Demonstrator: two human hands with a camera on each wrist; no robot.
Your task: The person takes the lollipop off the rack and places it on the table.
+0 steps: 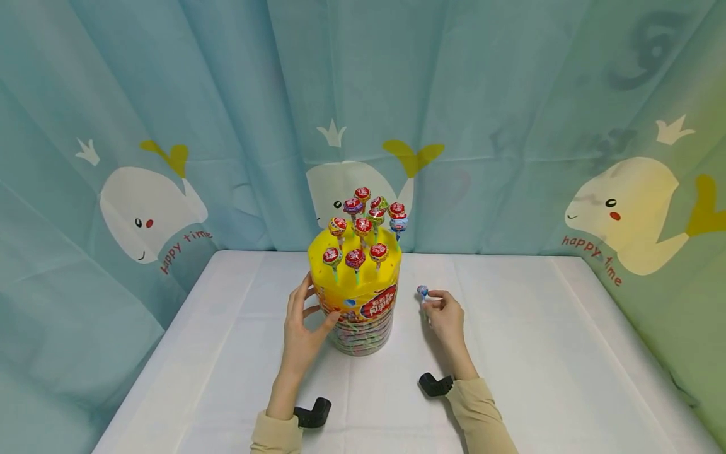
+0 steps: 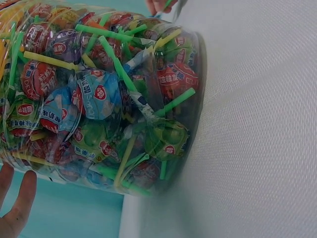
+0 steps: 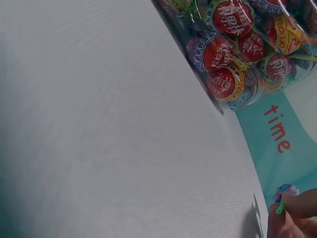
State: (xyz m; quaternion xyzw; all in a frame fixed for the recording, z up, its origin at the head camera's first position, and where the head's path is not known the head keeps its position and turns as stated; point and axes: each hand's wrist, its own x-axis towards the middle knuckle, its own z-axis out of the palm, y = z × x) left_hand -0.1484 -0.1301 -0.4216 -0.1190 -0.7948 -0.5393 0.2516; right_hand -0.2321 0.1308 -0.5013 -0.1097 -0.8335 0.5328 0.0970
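A clear plastic candy jar (image 1: 360,337) full of wrapped lollipops stands upright on the table, under a yellow top (image 1: 346,282). Several lollipops (image 1: 355,258) stick up out of that top, heads upward. My left hand (image 1: 302,331) holds the jar's near left side, fingers spread around it and thumb on the front. The left wrist view shows two of its fingers (image 2: 24,201) beside the clear wall. To the right of the jar, my right hand (image 1: 447,318) pinches a blue-wrapped lollipop (image 1: 422,291) by its stick, head up. Its green stick end (image 3: 280,208) shows in the right wrist view.
A white cloth (image 1: 544,340) covers the table. Behind it hangs a blue-green curtain (image 1: 488,94) printed with white whales. Black curved pieces (image 1: 435,384) sit at both wrists, close over the cloth.
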